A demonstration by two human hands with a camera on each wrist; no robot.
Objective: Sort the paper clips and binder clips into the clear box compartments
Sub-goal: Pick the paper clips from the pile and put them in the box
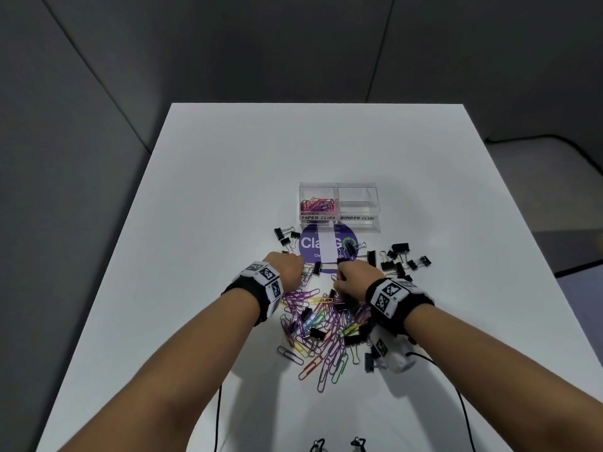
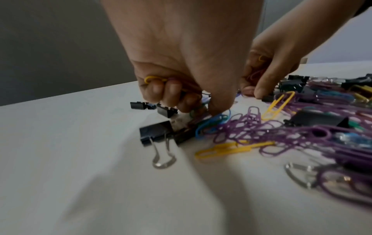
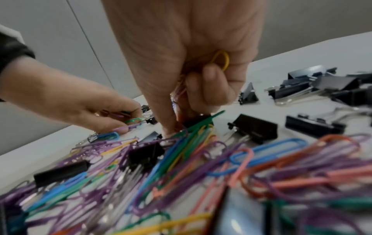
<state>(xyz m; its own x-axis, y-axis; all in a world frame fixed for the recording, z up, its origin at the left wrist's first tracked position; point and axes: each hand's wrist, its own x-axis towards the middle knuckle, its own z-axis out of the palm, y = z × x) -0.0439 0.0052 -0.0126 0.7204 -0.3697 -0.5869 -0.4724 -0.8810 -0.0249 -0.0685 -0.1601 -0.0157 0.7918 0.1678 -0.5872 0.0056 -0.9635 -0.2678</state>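
A heap of coloured paper clips (image 1: 321, 324) mixed with black binder clips (image 1: 399, 259) lies on the white table. My left hand (image 1: 290, 264) grips several paper clips (image 2: 155, 79) in its curled fingers and reaches its thumb into the heap's far left edge. My right hand (image 1: 350, 277) also holds a bunch of paper clips (image 3: 221, 61) in curled fingers, its thumb down on a green clip (image 3: 199, 123). The clear box (image 1: 339, 205) stands beyond; its left compartment, labelled paper clips, holds several clips (image 1: 318, 205), the right one, labelled binder clips, looks empty.
A purple round sticker (image 1: 326, 247) lies between the box and the heap. More binder clips sit left of it (image 1: 285, 236). Black cables (image 1: 463, 406) run from both wrists toward the table's near edge. A white device (image 1: 391, 353) hangs under my right wrist.
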